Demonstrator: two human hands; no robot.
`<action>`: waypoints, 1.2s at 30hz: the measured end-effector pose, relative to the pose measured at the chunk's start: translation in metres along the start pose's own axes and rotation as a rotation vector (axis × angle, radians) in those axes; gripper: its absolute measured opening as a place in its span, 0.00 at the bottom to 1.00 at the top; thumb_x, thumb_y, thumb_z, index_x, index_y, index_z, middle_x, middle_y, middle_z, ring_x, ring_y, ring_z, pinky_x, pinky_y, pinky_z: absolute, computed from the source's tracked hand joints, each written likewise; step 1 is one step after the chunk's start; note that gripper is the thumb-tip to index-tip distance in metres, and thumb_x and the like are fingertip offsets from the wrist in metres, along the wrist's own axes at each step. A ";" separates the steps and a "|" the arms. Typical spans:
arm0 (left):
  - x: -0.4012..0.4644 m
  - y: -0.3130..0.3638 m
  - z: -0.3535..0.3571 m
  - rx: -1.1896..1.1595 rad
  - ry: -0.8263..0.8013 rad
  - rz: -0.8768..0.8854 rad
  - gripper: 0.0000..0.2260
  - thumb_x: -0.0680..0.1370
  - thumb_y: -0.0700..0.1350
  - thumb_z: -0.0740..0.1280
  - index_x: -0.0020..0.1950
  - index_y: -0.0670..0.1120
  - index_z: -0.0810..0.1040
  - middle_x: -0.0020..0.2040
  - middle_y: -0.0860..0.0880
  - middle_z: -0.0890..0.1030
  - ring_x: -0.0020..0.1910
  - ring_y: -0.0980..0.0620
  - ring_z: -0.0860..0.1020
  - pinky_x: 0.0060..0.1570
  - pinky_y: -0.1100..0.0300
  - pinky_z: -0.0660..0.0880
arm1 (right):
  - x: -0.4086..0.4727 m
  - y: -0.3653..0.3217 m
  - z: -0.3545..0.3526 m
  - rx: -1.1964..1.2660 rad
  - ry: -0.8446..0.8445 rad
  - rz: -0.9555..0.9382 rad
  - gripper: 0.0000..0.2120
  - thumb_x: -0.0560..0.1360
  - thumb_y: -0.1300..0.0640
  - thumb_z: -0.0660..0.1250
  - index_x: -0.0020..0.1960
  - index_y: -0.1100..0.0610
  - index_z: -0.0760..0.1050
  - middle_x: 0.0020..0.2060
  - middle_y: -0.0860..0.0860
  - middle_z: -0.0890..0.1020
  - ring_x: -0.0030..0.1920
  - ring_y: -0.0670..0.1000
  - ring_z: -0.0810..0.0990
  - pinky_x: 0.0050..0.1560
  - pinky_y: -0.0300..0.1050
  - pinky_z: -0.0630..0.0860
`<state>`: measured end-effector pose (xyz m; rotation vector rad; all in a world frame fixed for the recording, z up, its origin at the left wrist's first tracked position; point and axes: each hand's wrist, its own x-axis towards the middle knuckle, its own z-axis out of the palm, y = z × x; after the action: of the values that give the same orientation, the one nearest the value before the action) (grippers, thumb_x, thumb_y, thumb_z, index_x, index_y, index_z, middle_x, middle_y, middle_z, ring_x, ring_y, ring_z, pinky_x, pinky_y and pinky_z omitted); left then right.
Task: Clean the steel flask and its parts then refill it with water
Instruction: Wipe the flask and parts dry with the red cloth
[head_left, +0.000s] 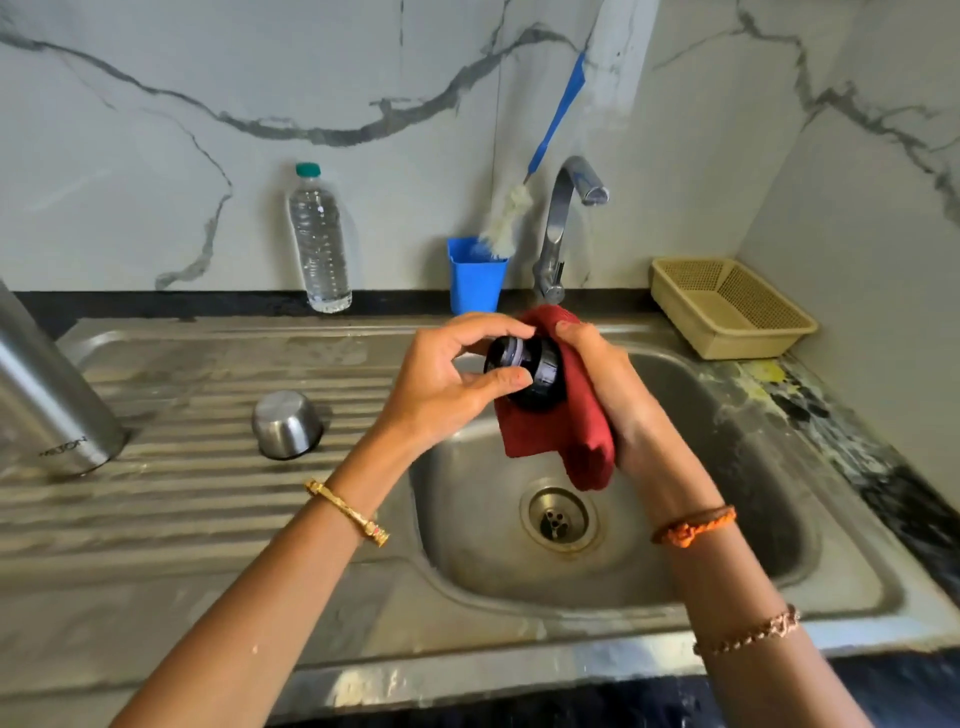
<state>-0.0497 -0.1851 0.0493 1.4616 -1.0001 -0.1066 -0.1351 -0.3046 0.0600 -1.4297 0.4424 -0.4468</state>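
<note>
Hands are working over the sink (857, 587). The left hand (441, 384) is pinching the black stopper (530, 371) with curled fingers, and the right hand (613, 395) is gripping a red cloth (550, 441) wrapped behind it. The stopper may be wet, so it could be slipping out and dropping into the bowl near the drain (558, 519). The flask (49, 384) is standing on the ribbed steel board at the left, with its cup (287, 423) lying upside down nearby. A water bottle (318, 239), blue holder (475, 278), brush (506, 215), tap (563, 228) and basket (732, 306) are sitting by the marble wall.
</note>
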 end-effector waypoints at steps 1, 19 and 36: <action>-0.002 -0.003 0.003 0.007 0.033 -0.007 0.17 0.67 0.34 0.74 0.47 0.54 0.78 0.46 0.59 0.81 0.48 0.64 0.77 0.48 0.70 0.74 | -0.003 0.006 0.002 -0.080 0.052 -0.067 0.08 0.76 0.49 0.61 0.48 0.49 0.78 0.45 0.53 0.82 0.45 0.52 0.81 0.47 0.50 0.79; 0.005 -0.012 0.021 -0.154 0.368 -0.271 0.14 0.69 0.34 0.73 0.46 0.52 0.79 0.44 0.48 0.81 0.41 0.54 0.77 0.48 0.58 0.77 | -0.013 0.041 0.025 -0.149 0.314 -0.214 0.13 0.75 0.45 0.57 0.58 0.43 0.72 0.47 0.47 0.81 0.47 0.48 0.81 0.48 0.48 0.78; 0.000 -0.030 -0.003 0.380 0.067 0.409 0.12 0.66 0.40 0.73 0.48 0.39 0.79 0.50 0.51 0.78 0.50 0.55 0.76 0.52 0.63 0.73 | -0.001 0.014 -0.003 0.372 -0.222 0.522 0.19 0.76 0.44 0.53 0.48 0.57 0.75 0.31 0.52 0.80 0.30 0.50 0.79 0.29 0.42 0.75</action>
<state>-0.0334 -0.1885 0.0248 1.5537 -1.2919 0.4470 -0.1370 -0.3052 0.0461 -0.9425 0.5014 0.0535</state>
